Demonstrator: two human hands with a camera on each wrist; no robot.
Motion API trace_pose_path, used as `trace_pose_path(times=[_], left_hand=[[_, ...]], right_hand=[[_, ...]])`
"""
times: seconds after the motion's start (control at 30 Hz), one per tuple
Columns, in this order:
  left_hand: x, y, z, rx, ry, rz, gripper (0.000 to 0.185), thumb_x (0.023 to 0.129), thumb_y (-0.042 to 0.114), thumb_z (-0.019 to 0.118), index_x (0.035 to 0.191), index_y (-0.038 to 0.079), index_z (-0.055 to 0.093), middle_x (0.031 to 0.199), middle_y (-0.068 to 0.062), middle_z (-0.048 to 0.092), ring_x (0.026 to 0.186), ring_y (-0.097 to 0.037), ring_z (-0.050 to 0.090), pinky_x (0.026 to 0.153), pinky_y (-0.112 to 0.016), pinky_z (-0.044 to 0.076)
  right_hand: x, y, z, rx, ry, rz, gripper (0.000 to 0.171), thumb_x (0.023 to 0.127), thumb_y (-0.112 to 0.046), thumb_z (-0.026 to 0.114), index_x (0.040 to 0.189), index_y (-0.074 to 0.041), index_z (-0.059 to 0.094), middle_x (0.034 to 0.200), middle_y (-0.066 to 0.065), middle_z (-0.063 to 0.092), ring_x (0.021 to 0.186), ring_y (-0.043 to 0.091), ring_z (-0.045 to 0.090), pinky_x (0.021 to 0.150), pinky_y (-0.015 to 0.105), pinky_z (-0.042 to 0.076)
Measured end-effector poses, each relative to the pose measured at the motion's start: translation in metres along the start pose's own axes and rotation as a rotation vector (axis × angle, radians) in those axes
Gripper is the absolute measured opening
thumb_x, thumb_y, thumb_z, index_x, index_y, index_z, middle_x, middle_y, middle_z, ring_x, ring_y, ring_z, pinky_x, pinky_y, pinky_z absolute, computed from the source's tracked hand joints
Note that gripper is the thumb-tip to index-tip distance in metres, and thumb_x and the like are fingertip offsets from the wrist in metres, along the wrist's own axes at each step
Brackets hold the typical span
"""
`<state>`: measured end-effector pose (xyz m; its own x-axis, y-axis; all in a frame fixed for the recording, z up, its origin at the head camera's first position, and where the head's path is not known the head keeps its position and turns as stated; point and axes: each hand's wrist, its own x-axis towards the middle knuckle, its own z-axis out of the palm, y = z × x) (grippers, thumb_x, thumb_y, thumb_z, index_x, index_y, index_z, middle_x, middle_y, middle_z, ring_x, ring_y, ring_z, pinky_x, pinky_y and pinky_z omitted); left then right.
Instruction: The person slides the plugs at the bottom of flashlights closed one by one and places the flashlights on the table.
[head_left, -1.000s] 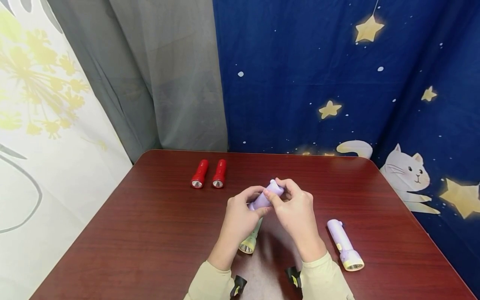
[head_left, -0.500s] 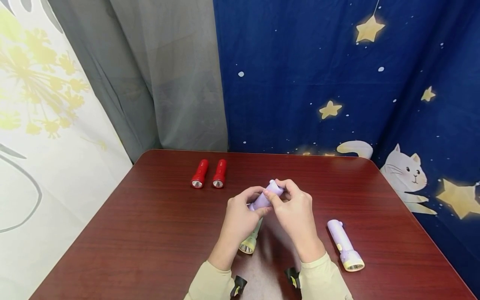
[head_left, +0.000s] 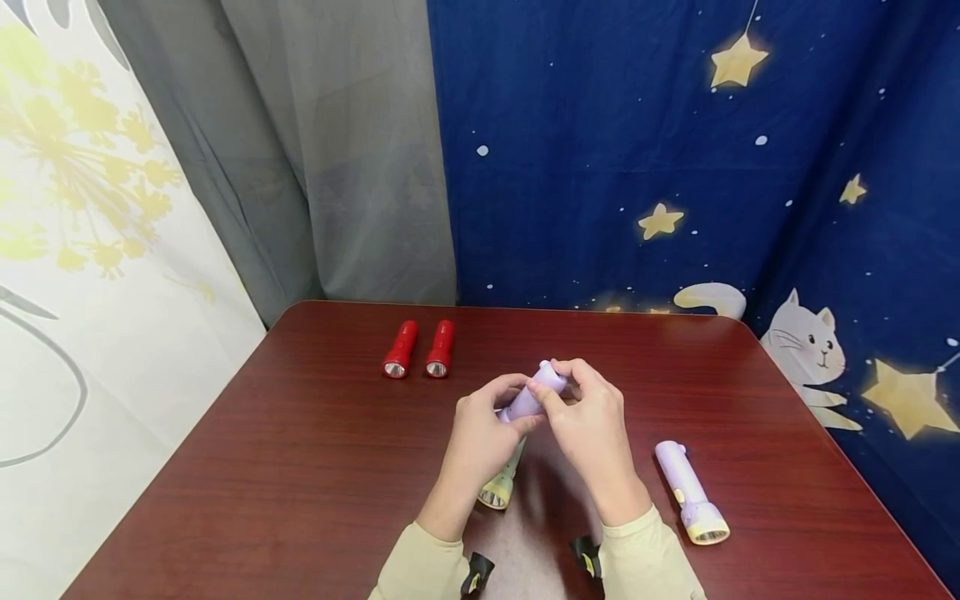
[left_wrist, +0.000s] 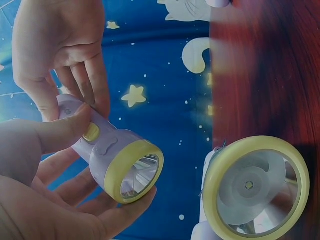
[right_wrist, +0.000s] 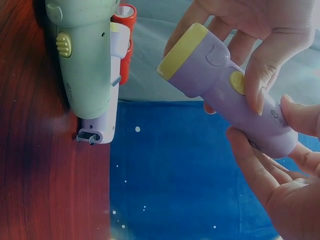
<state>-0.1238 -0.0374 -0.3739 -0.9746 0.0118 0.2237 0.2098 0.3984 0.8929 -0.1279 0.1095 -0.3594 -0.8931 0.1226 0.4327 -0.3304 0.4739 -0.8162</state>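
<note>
Both hands hold one purple flashlight (head_left: pixel 536 396) above the table, tilted, its yellow-rimmed head toward the person. My left hand (head_left: pixel 483 433) grips the body, with its thumb beside the yellow switch (left_wrist: pixel 91 131). The right hand (head_left: pixel 592 425) pinches the tail end between thumb and fingers. Under the hands lies a green flashlight (head_left: pixel 498 485) with a yellow rim, partly covered by the left hand. Beyond it in the right wrist view is another purple flashlight (right_wrist: pixel 112 100), metal prongs showing at its tail; the left hand seems to hide it in the head view.
Two red flashlights (head_left: pixel 400 350) lie side by side at the back left of the brown table (head_left: pixel 300 467). A further purple flashlight (head_left: pixel 690 492) rests to the right of the right forearm. Grey and blue curtains (head_left: pixel 600 150) hang behind the table.
</note>
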Motion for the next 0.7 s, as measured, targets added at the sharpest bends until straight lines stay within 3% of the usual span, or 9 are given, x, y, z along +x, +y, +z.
trace_pose_path(times=[0.2,0.7], left_hand=[[0.0003,0.0008,-0.0009,-0.021,-0.01,0.002,0.042,0.085,0.016,0.089,0.125,0.02,0.077,0.119,-0.007,0.081,0.107,-0.025,0.074,0.096,-0.047,0.063],[-0.0009,0.0037,-0.0015,-0.009,-0.079,-0.014,0.049,0.09,0.02,0.085,0.137,0.016,0.072,0.129,-0.011,0.078,0.117,-0.03,0.074,0.096,-0.049,0.064]], right_hand=[[0.0003,0.0015,0.0001,0.003,0.026,-0.008,0.029,0.087,-0.027,0.09,0.109,-0.013,0.076,0.112,0.006,0.08,0.086,0.021,0.081,0.071,0.015,0.059],[0.0016,0.0018,-0.0028,-0.006,0.051,0.037,0.031,0.085,-0.032,0.092,0.105,-0.016,0.074,0.103,0.003,0.078,0.077,0.014,0.073,0.067,0.02,0.055]])
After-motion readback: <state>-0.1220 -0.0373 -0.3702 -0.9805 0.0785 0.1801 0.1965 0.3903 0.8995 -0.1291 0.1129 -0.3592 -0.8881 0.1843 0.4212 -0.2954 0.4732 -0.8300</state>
